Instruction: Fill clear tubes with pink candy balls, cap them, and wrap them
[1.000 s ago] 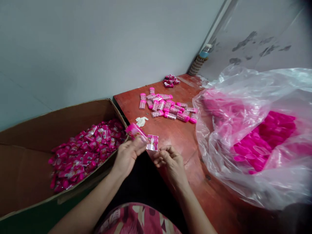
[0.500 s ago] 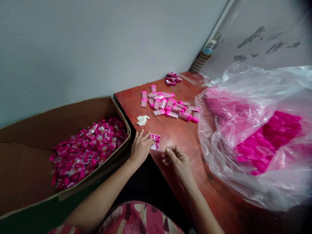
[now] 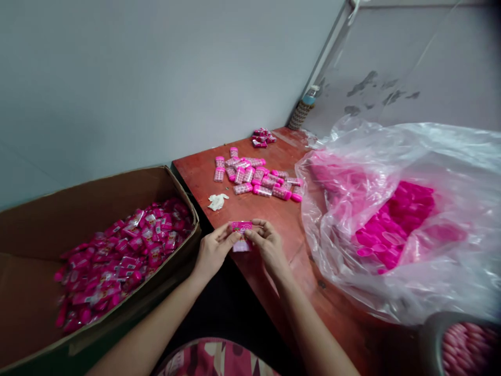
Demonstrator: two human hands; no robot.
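Both my hands pinch one small pink sachet (image 3: pixel 241 234) over the near corner of the red wooden table (image 3: pixel 282 224). My left hand (image 3: pixel 213 250) grips its left edge with thumb and fingers. My right hand (image 3: pixel 268 244) grips its right edge the same way. To my left, an open cardboard box (image 3: pixel 97 193) holds a heap of pink sachets (image 3: pixel 121 256). Further back on the table lies a cluster of small pink-capped tubes (image 3: pixel 256 177).
A big clear plastic bag (image 3: pixel 395 219) full of pink plastic pieces covers the table's right side. A crumpled white scrap (image 3: pixel 217 201) lies near the box. More pink packets (image 3: pixel 261 137) and a bottle (image 3: pixel 301 107) sit in the far corner. A dark bowl (image 3: pixel 462 342) of pink pieces is bottom right.
My left hand had laid the sachet on the table; now both hands have come together and pinch it between them. The view has shifted slightly left and down.
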